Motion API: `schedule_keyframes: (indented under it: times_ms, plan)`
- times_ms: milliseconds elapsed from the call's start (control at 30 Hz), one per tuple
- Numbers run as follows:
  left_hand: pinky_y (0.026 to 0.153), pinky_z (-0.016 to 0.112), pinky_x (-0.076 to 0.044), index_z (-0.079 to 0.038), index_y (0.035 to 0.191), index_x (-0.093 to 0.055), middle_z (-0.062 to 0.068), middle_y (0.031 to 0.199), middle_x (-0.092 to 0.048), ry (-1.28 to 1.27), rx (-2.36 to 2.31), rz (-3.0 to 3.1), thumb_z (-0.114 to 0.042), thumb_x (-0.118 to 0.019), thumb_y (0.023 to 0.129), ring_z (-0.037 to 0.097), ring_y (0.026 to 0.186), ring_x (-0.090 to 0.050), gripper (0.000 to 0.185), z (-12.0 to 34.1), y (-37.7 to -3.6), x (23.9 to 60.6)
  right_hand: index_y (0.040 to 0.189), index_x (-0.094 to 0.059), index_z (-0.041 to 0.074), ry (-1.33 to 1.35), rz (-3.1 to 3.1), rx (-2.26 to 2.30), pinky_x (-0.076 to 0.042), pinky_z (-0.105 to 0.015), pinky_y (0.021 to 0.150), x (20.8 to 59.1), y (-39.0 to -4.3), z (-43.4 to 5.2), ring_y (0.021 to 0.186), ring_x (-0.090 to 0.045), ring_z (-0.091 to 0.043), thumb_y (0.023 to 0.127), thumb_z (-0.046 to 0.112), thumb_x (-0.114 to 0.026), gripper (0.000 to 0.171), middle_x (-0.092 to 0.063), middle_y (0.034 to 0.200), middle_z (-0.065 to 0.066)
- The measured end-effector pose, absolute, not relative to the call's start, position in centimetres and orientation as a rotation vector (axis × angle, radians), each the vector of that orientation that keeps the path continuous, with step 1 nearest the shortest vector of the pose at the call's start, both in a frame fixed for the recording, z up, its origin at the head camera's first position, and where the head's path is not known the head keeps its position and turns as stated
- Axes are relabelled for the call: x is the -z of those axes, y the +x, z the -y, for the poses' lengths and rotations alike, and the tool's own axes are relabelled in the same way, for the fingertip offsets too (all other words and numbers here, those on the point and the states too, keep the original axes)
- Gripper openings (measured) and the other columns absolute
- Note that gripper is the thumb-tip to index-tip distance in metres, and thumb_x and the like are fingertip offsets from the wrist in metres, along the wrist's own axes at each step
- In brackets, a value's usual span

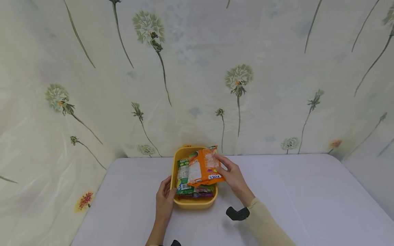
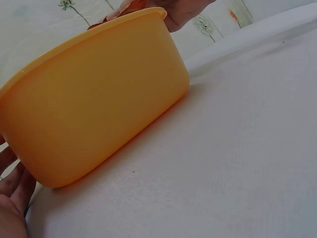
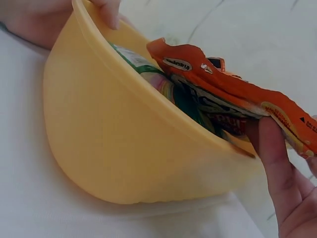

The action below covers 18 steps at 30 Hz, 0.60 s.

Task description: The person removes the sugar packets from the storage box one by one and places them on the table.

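A yellow plastic tub [image 1: 194, 205] stands on the table with several packets in it. My left hand [image 1: 164, 201] grips its left side, thumb over the rim and fingers along the outer wall. My right hand [image 1: 233, 175] pinches an orange candy packet [image 1: 200, 167] by its right edge. In the right wrist view, that orange packet [image 3: 218, 82] tilts over the tub's rim, with fingers beneath it. Below it in the tub lie a green packet [image 1: 183, 174] with a barcode and a purple one [image 1: 204, 194], both partly hidden.
The table [image 1: 292, 198] has a white cover. Directly behind its back edge hangs a pale curtain [image 1: 191, 78] printed with dandelions, close behind the tub. A black wrist strap piece [image 1: 237, 214] sits near my right sleeve [image 1: 266, 222].
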State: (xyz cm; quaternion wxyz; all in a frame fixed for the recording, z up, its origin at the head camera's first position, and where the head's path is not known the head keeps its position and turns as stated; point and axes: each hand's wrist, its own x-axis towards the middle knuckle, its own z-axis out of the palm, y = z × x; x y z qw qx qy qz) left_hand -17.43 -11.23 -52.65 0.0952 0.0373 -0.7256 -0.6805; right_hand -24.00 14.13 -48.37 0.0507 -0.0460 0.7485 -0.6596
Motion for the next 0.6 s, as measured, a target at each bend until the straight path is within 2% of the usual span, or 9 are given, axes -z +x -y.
schedule_keyframes:
  times_ms: [233,600]
  plan:
    - [0.101,0.026,-0.045,-0.018,0.133,-0.049,0.003,0.136,-0.052,0.125,1.978,2.148,-0.007,-0.054,0.091,0.019,0.126,-0.052,0.045,11.1,-18.1,54.0,0.135,-0.049,0.032,-0.111,-2.304,1.988,-0.037,-0.045,0.109,48.5,-23.7,-14.8,0.142,-0.029,-0.023,0.095,0.02,-0.055,0.043,-0.034,0.152,0.004]
    - [0.1,0.024,-0.045,-0.018,0.132,-0.05,0.004,0.136,-0.052,0.137,1.988,2.134,-0.006,-0.055,0.09,0.02,0.125,-0.052,0.044,11.1,-18.2,54.3,0.134,-0.05,0.035,-0.008,-2.28,1.971,-0.049,-0.034,0.097,48.8,-23.7,-15.1,0.133,-0.041,-0.026,0.095,0.019,-0.054,0.043,-0.031,0.154,0.002]
